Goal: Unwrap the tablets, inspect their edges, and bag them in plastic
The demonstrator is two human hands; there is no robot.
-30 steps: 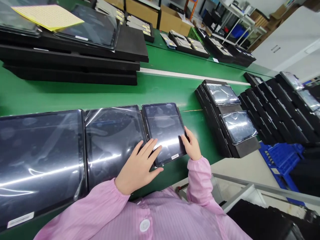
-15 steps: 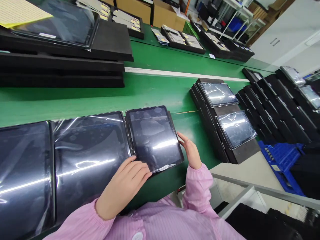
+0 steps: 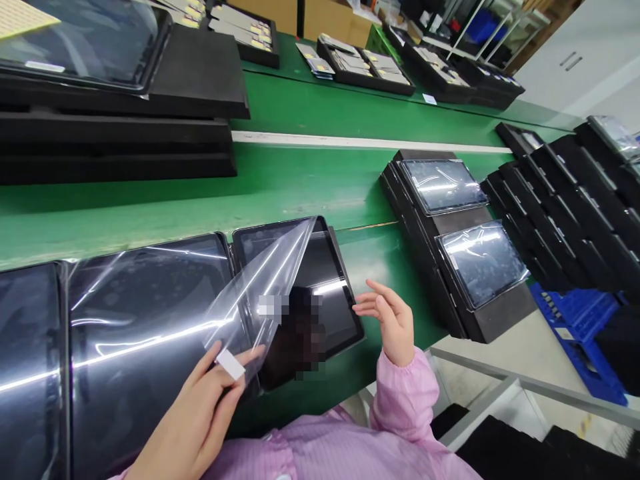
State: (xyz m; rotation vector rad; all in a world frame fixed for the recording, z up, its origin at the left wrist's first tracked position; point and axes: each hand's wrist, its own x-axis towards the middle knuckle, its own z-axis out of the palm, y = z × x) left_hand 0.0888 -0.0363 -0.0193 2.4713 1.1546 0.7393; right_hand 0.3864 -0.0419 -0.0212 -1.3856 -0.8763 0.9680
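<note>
A tablet [image 3: 327, 267] lies on the green bench in front of me, its bare dark glass showing on the right side. A clear protective film [image 3: 273, 267] is lifted off its lower left part and still meets the screen toward the upper right corner. My left hand [image 3: 200, 400] pinches the film near its white pull tab [image 3: 231, 365]. My right hand [image 3: 393, 323] is beside the tablet's right edge, fingers apart, with nothing in it. Left of this tablet, a film-covered tablet [image 3: 155, 320] lies alongside, and another tablet [image 3: 30, 360] sits at the far left.
Black foam trays [image 3: 200, 73] are stacked at the upper left, a tablet on top. On the right, another tray stack [image 3: 493, 320] carries two wrapped screens, with more stacked trays [image 3: 565, 207] beyond. A blue crate [image 3: 580, 333] is below. Boxes of small parts [image 3: 367, 67] line the back.
My left hand has moved left and peeled the film up from the tablet's lower left. My right hand has come off the tablet's edge and opened slightly.
</note>
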